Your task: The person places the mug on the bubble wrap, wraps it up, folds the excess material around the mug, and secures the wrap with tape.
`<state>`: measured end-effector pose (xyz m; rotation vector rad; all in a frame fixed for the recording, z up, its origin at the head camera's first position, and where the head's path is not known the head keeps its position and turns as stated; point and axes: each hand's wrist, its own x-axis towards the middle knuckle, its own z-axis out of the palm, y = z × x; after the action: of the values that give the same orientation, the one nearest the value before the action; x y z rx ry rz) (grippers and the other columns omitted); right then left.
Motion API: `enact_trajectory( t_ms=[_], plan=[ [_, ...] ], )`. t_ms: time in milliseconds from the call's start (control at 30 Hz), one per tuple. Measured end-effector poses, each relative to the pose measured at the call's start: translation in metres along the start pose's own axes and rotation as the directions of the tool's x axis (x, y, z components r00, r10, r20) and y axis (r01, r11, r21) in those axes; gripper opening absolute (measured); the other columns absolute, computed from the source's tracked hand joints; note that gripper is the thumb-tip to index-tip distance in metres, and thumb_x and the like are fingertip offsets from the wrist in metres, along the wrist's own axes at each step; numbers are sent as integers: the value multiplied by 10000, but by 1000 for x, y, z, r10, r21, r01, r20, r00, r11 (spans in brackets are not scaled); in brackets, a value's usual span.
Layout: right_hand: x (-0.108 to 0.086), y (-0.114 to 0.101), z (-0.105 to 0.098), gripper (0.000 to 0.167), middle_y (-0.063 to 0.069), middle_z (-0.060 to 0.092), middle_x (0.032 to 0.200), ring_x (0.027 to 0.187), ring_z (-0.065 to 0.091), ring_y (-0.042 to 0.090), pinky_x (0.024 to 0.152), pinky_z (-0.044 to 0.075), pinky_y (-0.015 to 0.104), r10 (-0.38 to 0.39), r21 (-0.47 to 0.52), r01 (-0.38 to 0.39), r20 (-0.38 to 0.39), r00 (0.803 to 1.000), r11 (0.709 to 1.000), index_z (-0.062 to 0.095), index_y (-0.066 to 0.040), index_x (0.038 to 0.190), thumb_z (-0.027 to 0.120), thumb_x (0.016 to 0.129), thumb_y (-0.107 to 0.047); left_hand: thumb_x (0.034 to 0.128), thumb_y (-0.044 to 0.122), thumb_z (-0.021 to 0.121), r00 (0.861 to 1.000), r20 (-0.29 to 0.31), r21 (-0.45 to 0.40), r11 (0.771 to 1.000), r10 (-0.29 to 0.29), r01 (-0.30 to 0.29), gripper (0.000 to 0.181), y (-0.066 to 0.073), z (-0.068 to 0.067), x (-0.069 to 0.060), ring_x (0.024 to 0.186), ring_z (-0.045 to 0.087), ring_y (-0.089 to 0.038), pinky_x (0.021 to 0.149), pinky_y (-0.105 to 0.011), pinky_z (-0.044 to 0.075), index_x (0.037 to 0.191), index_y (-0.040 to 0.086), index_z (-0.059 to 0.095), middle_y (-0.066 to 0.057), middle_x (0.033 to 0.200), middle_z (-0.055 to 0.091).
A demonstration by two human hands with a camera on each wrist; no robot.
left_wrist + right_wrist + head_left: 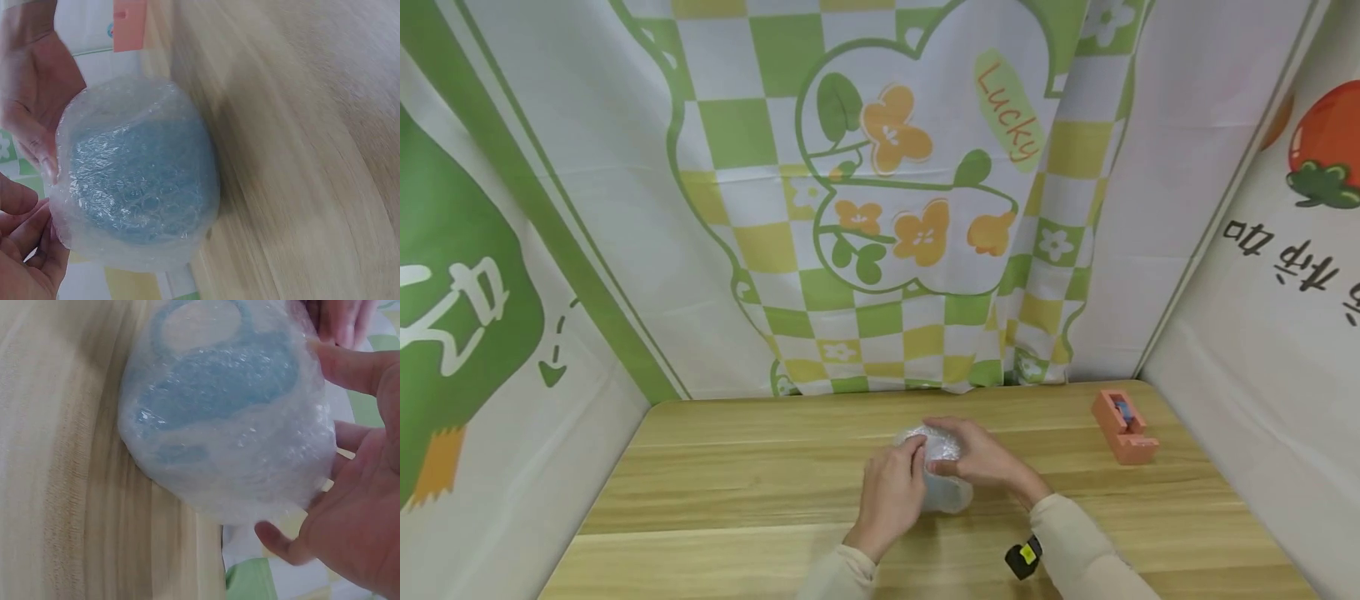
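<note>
A light-blue mug (219, 384) stands on the table inside bubble wrap (144, 100); its round handle shows through the layers in the right wrist view. My left hand (892, 490) pinches the wrap near the top of the bundle with thumb and fingers. From the right side my right hand (981, 454) holds the bundle, its thumb and spread fingers curved around the wrap. In the left wrist view the left hand (25, 250) and right hand (37, 100) meet the same gathered end of the wrap.
An orange tape dispenser (1125, 427) stands at the table's back right. A black strap device with a yellow mark (1024, 557) is by the right sleeve. The wooden table (737, 475) ends at a checkered curtain (880, 333), with printed cloth on both sides.
</note>
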<state>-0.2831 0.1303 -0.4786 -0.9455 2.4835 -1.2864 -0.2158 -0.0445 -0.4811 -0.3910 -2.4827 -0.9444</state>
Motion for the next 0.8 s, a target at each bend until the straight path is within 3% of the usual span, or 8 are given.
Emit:
enact_trajectory(
  t_ms=[200,333,467,600,800],
  plan=[
    [-2,6,-16,591,266,485,1472,1361,439,428,1092,389,597,28,172,-38,56,998,984,477,57,1453,714,953,-152,962,65,647,999,-26,60,997,39,-38,215,0,6,-7,779,634,-219,720,-410,526,1161,-4,690,-93,926,735],
    [-3,10,-23,480,249,475,1490,1376,430,421,1072,430,563,28,261,-54,103,994,964,541,36,1408,676,964,-85,920,202,735,995,-68,98,993,78,-71,246,-1,12,-14,901,668,-259,782,-455,549,1099,36,714,-112,1052,749],
    [-4,14,-24,325,239,508,1467,1380,419,458,1067,409,621,-3,220,-15,79,997,975,681,4,1255,702,939,-75,872,348,795,987,-112,139,985,115,-99,315,-1,20,-19,953,670,-269,815,-456,562,987,57,757,-133,1126,739],
    [-6,17,-21,227,247,583,1381,1324,482,469,989,458,644,-31,126,31,1,1000,992,765,-33,1114,764,901,-112,847,335,818,985,-125,143,984,122,-104,309,-2,24,-19,988,672,-279,839,-457,572,946,48,762,-133,1127,735],
    [-16,15,-21,269,117,674,1229,1142,607,330,868,549,490,-88,-38,87,-24,996,995,767,-85,1133,804,882,-173,793,170,854,982,-34,29,983,184,-183,218,-10,16,-12,1037,654,-259,879,-440,564,942,33,772,-92,1093,716]
  ],
)
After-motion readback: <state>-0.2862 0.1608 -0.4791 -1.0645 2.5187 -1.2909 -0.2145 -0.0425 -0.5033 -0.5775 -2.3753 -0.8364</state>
